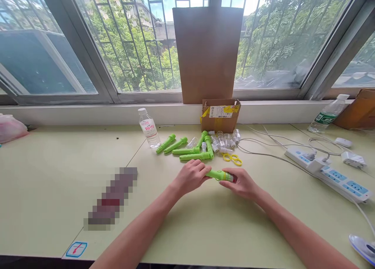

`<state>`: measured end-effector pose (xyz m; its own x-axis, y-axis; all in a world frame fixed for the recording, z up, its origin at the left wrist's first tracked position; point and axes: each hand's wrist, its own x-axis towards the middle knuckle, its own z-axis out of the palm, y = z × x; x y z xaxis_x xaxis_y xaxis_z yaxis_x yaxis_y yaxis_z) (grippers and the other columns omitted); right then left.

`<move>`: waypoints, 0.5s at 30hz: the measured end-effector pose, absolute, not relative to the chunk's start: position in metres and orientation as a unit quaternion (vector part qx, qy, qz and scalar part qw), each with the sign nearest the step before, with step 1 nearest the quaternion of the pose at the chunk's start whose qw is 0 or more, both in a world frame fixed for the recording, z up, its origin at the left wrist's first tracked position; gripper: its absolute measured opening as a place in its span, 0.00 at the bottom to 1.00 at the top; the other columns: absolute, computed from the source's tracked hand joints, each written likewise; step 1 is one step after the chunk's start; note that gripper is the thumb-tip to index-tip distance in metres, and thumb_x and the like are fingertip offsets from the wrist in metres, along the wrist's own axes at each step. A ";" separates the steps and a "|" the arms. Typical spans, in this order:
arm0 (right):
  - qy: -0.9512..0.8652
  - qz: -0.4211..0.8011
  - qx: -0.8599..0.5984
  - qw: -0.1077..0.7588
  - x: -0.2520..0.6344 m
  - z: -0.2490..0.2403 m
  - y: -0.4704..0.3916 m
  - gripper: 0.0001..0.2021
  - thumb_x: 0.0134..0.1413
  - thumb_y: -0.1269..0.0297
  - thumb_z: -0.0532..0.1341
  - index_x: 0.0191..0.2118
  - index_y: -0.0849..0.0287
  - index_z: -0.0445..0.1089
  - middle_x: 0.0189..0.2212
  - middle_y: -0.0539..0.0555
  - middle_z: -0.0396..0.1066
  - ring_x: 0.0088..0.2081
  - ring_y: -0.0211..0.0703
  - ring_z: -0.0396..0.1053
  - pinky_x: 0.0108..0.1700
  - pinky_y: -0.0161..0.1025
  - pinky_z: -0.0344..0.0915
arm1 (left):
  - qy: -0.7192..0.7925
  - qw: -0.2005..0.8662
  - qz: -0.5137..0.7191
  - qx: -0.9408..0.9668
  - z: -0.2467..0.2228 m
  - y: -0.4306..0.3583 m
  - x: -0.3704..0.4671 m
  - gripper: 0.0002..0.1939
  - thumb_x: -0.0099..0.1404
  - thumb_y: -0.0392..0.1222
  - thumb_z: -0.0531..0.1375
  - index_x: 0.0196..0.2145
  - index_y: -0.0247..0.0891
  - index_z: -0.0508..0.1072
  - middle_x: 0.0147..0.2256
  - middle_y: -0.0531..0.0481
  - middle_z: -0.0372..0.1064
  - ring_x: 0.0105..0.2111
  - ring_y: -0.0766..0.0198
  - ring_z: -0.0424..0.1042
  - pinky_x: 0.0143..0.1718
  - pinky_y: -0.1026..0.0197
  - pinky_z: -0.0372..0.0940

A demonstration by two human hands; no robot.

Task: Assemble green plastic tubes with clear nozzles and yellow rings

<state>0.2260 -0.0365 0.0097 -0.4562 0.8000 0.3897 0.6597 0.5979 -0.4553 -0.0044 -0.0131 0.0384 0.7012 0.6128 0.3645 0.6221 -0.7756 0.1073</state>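
Note:
Above the middle of the table, both hands hold one bright green plastic tube (216, 174) with a clear, ribbed end and a bit of red at its right. My left hand (193, 175) is closed around the tube's left end. The fingers of my right hand (242, 183) grip the clear end, partly hiding it. Just beyond the hands lie several loose green tubes (195, 156) with threaded ends. Beside them is a cluster of small clear plastic containers (227, 140), some with white parts. A pair of yellow rings (233, 158) lies near my right hand.
A water bottle (149, 130) stands behind left, and another bottle (328, 114) at the back right. An open cardboard box (219, 122) is against the window ledge. A white power strip (331, 175) and cables run along the right. A blurred dark patch (113, 196) covers something at left.

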 end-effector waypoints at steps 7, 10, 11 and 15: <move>-0.888 -0.132 -0.355 0.262 0.216 0.004 -0.037 0.14 0.58 0.55 0.56 0.40 0.60 0.69 0.27 0.55 0.71 0.27 0.41 0.64 0.28 0.36 0.52 | -0.411 0.014 -0.084 -0.908 0.028 -0.012 -0.006 0.06 0.58 0.39 0.57 0.24 0.37 0.68 0.20 0.47 0.65 0.19 0.62 0.62 0.22 0.62 0.49; -0.885 -0.109 -0.373 0.256 0.211 0.005 -0.041 0.16 0.58 0.53 0.55 0.38 0.62 0.68 0.24 0.54 0.69 0.24 0.39 0.62 0.25 0.36 0.49 | -0.412 0.037 -0.081 -0.907 0.026 -0.009 -0.007 0.06 0.57 0.33 0.54 0.24 0.37 0.67 0.21 0.47 0.65 0.19 0.62 0.63 0.22 0.62 0.49; -0.879 -0.076 -0.393 0.257 0.210 0.006 -0.042 0.16 0.58 0.52 0.55 0.36 0.61 0.68 0.22 0.53 0.68 0.23 0.38 0.60 0.25 0.35 0.49 | -0.404 0.054 -0.080 -0.910 0.026 -0.009 -0.008 0.07 0.57 0.31 0.53 0.24 0.36 0.67 0.21 0.46 0.66 0.19 0.62 0.63 0.22 0.63 0.50; -0.850 0.154 -0.438 0.249 0.208 0.012 -0.047 0.16 0.61 0.54 0.51 0.27 0.59 0.64 0.18 0.46 0.60 0.20 0.33 0.54 0.22 0.31 0.49 | -0.360 0.124 -0.084 -0.921 0.029 -0.008 -0.007 0.12 0.57 0.25 0.48 0.25 0.35 0.67 0.21 0.45 0.65 0.20 0.61 0.65 0.22 0.63 0.50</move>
